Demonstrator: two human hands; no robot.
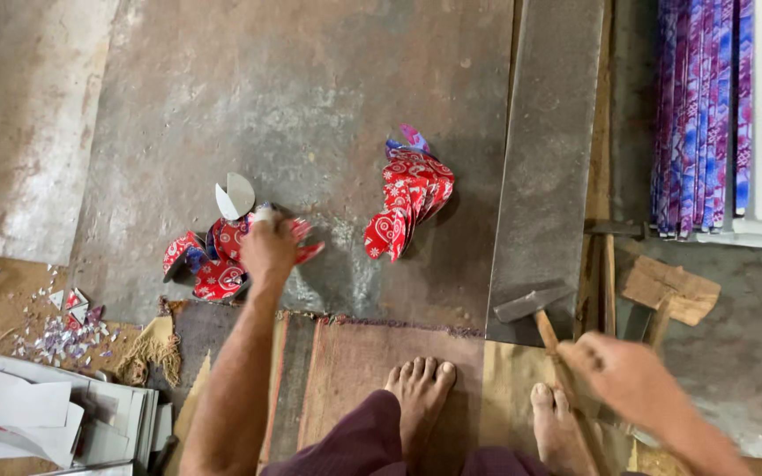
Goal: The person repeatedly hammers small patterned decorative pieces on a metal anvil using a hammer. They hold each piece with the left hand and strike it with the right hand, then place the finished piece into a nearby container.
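Grey, worn sheet metal [310, 106] forms the work surface, and it is the largest thing in view; a narrower steel bar [549, 159] lies along it beyond the right hand's fingers. A woven mat [354, 370] is spread below, nearer the person than either hand's fingertips.

Stacked patterned strips [698, 115] in purple and blue stand well apart from the right hand, past the bar. White sheet offcuts [28, 414] are piled well to the outer side of the left arm.

A fanned stack of red printed metal pieces [407, 203] lies between the two hands, apart from both. A looser cluster of red printed pieces [213, 264] lies directly under the left hand [266, 251]; its fingers are curled down and pressed onto the cluster, though which single piece is pinched cannot be told. A bare silver cut piece [235, 196] stands just beyond those fingertips.

The hammer [535, 304] is gripped by the right hand [619, 370]; the fingers are wrapped shut round the wooden handle, head resting near the bar.

Judgement: one piece should be separated cleanly and laid flat, fingertips kept clear of the strike point, and the hammer held low on the handle for control.
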